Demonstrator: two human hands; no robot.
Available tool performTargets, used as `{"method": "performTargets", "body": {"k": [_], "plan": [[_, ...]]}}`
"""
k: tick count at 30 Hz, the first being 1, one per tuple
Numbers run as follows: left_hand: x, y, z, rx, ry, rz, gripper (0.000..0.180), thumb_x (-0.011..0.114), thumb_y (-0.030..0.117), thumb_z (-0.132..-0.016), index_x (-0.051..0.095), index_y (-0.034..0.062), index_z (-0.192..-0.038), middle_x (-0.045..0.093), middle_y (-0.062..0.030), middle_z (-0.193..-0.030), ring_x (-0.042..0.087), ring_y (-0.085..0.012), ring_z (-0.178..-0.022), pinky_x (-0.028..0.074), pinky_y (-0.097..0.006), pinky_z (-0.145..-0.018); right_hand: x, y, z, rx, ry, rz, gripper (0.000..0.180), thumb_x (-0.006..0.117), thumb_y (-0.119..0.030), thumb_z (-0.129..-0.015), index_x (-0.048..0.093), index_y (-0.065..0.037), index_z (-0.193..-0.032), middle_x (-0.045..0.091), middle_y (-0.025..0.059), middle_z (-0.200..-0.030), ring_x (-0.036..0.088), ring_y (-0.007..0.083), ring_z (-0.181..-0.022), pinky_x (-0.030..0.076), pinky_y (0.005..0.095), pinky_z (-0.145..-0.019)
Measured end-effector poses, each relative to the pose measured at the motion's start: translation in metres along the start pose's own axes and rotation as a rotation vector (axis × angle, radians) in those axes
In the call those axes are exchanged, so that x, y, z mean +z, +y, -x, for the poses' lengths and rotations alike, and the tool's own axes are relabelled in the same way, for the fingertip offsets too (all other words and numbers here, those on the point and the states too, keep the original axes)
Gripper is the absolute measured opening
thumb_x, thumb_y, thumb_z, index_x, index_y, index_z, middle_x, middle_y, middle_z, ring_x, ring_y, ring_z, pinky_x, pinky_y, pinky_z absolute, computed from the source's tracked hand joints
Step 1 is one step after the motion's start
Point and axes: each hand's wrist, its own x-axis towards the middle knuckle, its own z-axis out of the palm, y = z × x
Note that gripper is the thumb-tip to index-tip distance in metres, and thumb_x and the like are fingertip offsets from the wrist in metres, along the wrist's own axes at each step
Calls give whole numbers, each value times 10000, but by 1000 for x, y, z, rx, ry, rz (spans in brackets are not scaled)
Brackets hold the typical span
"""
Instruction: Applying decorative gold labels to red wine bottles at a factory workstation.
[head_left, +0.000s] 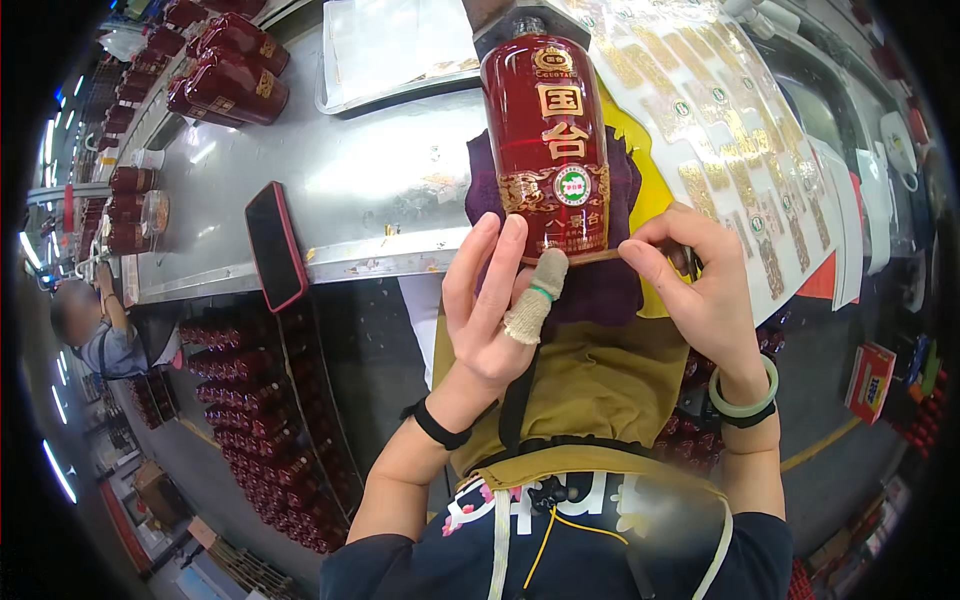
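Note:
A dark red bottle with gold lettering and a round green-and-white seal lies on a purple cloth at the steel table's near edge. My left hand is at the bottle's bottom end, its thumb in a knitted finger cot pressing the lower rim. My right hand pinches the bottom edge of the bottle's gold label at the right side. A jade-green bangle sits on my right wrist, a black band on my left.
A red-edged phone lies on the steel table. More red bottles lie at the back left and fill crates under the table. White sheets of gold labels spread at right. Another person works far left.

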Motion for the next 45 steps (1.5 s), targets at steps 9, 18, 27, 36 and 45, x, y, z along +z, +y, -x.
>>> {"method": "performTargets", "body": {"k": [9, 18, 27, 36, 45], "plan": [[6, -5, -7, -53, 49, 207, 171, 759, -106, -807, 714, -73, -969, 727, -191, -1194, 692, -384, -1106, 618, -417, -895, 0, -8, -3, 24, -41, 32, 131, 772, -80, -893, 712, 35, -882, 668, 94, -772, 589, 167, -681, 460, 314, -653], [2, -6, 0, -49, 66, 171, 181, 748, -120, -820, 705, -82, -991, 711, -197, -1223, 688, -387, -1132, 618, -429, -913, 0, -5, 0, 0, -29, 2, 136, 773, -85, -894, 707, 33, -874, 664, 92, -766, 584, 168, -674, 455, 314, -647], [-2, 9, -12, -31, -80, 108, 174, 770, -60, -828, 750, -22, -997, 676, -190, -1305, 591, -391, -1263, 582, -432, -957, 3, -4, -1, 11, -18, 21, 140, 772, -89, -893, 708, 34, -882, 660, 93, -766, 585, 170, -672, 453, 313, -643], [2, -4, -2, -153, 39, 227, 408, 828, -145, -739, 696, -131, -1126, 706, -264, -1209, 710, -378, -1124, 612, -412, -949, 4, -8, 1, 20, -40, -9, 142, 774, -86, -890, 701, 36, -881, 659, 101, -767, 589, 178, -680, 457, 317, -655], [1, 3, -6, -29, 19, 33, 163, 768, -107, -790, 701, -79, -936, 688, -223, -1280, 654, -399, -1183, 632, -420, -888, 1, -7, -1, 15, -28, 24, 148, 774, -92, -892, 703, 37, -881, 664, 98, -769, 593, 176, -687, 462, 320, -661]]}}
